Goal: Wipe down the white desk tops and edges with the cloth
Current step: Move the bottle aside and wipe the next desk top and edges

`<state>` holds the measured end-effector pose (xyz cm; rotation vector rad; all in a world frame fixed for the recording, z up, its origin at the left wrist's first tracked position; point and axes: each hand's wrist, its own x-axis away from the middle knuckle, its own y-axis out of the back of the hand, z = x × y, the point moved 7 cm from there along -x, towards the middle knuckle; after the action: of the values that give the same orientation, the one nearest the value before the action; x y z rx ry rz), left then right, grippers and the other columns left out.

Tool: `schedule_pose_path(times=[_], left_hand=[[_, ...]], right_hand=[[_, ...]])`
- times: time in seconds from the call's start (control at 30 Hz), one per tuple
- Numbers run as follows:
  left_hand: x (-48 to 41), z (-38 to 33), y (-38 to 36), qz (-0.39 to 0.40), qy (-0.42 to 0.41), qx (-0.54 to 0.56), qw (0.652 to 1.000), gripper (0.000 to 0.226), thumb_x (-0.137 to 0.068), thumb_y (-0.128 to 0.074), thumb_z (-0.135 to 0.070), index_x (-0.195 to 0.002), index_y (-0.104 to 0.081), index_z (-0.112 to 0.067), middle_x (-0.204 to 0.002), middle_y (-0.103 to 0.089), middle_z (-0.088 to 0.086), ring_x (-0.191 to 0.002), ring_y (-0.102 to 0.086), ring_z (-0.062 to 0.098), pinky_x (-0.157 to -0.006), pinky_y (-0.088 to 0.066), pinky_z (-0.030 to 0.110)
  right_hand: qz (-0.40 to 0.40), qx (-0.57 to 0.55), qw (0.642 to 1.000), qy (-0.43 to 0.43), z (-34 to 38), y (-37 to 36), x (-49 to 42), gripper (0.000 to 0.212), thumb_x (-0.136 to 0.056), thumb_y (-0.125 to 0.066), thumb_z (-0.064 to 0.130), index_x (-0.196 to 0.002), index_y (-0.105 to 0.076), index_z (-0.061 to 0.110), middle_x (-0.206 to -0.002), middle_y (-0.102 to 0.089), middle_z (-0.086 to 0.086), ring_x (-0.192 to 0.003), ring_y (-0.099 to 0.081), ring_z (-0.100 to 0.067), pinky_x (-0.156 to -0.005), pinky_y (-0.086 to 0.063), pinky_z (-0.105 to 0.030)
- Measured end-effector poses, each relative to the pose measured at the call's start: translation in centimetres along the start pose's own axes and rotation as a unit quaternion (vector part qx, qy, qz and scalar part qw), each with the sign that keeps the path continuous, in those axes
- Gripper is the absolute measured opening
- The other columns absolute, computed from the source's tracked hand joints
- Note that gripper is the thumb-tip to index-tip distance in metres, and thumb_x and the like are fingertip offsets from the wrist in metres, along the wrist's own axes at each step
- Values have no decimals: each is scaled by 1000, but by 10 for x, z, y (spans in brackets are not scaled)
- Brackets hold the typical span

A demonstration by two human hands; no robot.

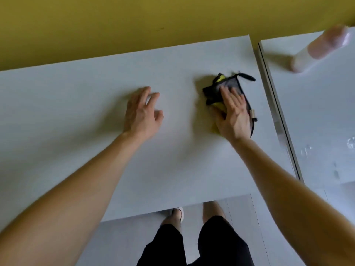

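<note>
Head view: one white desk [76,116], the item in hand, with a second white desk [317,116] just beside it on the right and a narrow gap between them. The cloth [228,84], grey with black binding and a yellow underside, lies bunched on the right part of the first desk, near the gap. Right hand [233,114]: fingers straight and flat, pressing the cloth to the top, not gripping it. Left hand [142,112]: fingers loosely spread, holding nothing, on or just above the top; contact cannot be told. A blurred bottle [318,50] is at the far end of the second desk, and what look like wet marks [351,143] are nearer. Step judged: wiping the first top. To do it well, spread the cloth flatter under the palm, press evenly, overlap strokes out to every border, then wrap the cloth over the edge by the gap, with the left hand as a brace.
</note>
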<state>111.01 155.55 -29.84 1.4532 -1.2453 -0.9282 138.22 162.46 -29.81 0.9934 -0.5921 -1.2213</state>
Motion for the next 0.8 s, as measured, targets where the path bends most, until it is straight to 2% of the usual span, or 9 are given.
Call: schedule_pose_path(times=[0.13,0.23,0.3,0.37,0.47,0.53,0.63,0.7,0.8], left_hand=[[71,26,20,21,-11,17,1000,75,-80,-58,-58,-143,-65,-17,-156,-56,13,-145,-53,38,-121,-41,56],[118,52,24,90,40,10,995,103,-67,-62,-76,-156,-51,-24,-166,-41,11,-157,-36,33,-126,-32,58],[140,71,24,162,94,-19,982,135,-55,-71,-91,-168,-29,-31,-175,-19,9,-164,-18,32,-131,-23,58],[157,82,23,200,134,-32,970,156,-48,-83,-92,-172,-11,-32,-180,2,7,-166,-4,30,-131,-19,57],[165,83,21,200,141,-45,969,162,-49,-87,-88,-174,-3,-28,-182,12,7,-168,10,25,-133,-17,57],[163,82,21,209,147,-55,965,163,-49,-87,-89,-173,0,-27,-182,14,6,-168,12,25,-133,-16,57],[164,83,22,208,157,-54,964,164,-49,-85,-90,-173,2,-29,-182,16,4,-168,13,26,-134,-14,56],[166,82,23,209,148,-47,966,164,-48,-86,-91,-174,1,-30,-182,16,3,-169,12,26,-134,-15,57],[165,80,23,209,148,-53,965,165,-48,-86,-91,-174,2,-30,-182,18,3,-169,13,27,-134,-13,59]], right_hand=[[164,-58,967,186,117,-42,146,61,-110,-62,36,-166,-45,21,-172,-41,-4,-166,-24,-25,-134,-20,-55],[219,-49,933,283,132,-50,173,56,-112,-43,22,-167,-42,24,-175,-34,0,-167,-18,-21,-136,-17,-51],[193,-34,944,265,110,-50,132,54,-109,-46,22,-164,-49,22,-172,-41,-3,-165,-27,-25,-134,-23,-53],[116,-24,976,184,78,-43,67,55,-106,-60,24,-161,-53,20,-169,-46,-10,-161,-35,-31,-130,-30,-58],[53,2,998,41,43,-41,-4,62,-105,-59,38,-162,-50,18,-169,-45,-13,-161,-35,-34,-130,-28,-56],[50,5,998,27,57,-50,-5,61,-104,-56,40,-161,-52,20,-169,-46,-14,-160,-36,-37,-132,-23,-56],[129,-27,976,176,133,-69,74,57,-105,-54,40,-160,-54,22,-169,-46,-11,-161,-36,-35,-133,-21,-59],[237,-34,917,320,178,-84,142,54,-110,-52,37,-163,-50,25,-173,-40,-8,-164,-29,-31,-135,-17,-54],[257,-33,864,431,183,-89,138,57,-106,-63,21,-162,-51,24,-172,-42,-6,-163,-31,-29,-134,-25,-51]])
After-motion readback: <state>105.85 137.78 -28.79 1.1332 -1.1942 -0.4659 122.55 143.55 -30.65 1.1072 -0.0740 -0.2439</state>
